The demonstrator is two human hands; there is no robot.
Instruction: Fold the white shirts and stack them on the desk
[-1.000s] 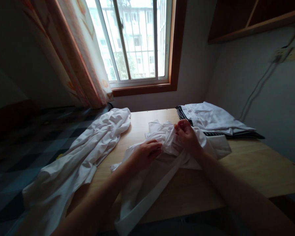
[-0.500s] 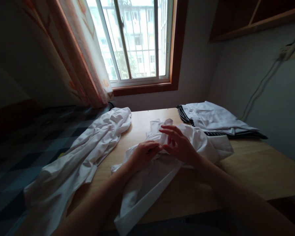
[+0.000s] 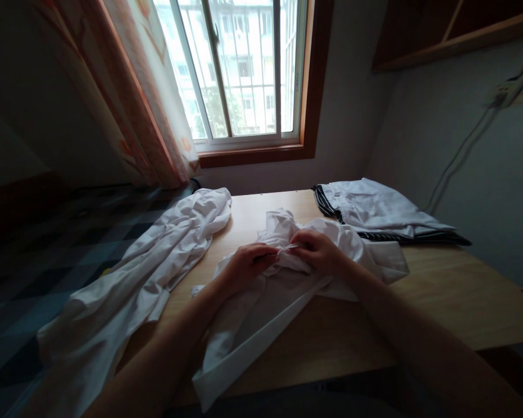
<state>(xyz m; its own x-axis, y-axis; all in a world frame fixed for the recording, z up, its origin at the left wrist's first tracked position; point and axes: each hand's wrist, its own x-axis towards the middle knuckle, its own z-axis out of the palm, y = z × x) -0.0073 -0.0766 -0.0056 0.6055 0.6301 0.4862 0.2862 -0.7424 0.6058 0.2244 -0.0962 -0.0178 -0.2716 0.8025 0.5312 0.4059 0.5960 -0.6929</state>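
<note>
A crumpled white garment (image 3: pixel 265 307), which looks like a shirt, lies on the wooden table in front of me. My left hand (image 3: pixel 251 261) pinches a gathered fold of it near the middle. Close by on the right, my right hand (image 3: pixel 317 251) grips the same bunched cloth, its fingertips bent inward. The two hands are a short gap apart, with twisted fabric between them. One long flat strip of the garment runs toward the near table edge. Exactly which part of the garment I hold is hard to make out.
Another white garment (image 3: pixel 157 261) stretches along the table's left side, partly over the dark checked bed (image 3: pixel 9 278). At the back right, folded white clothing (image 3: pixel 375 203) rests on black striped cloth (image 3: pixel 444 237). The wooden table (image 3: pixel 470 290) ends at a near edge. Behind is a window (image 3: pixel 248 75).
My right hand's raised, spread fingers have come down and closed on the cloth. The fabric between my hands is now more gathered. My left hand stays at nearly the same place.
</note>
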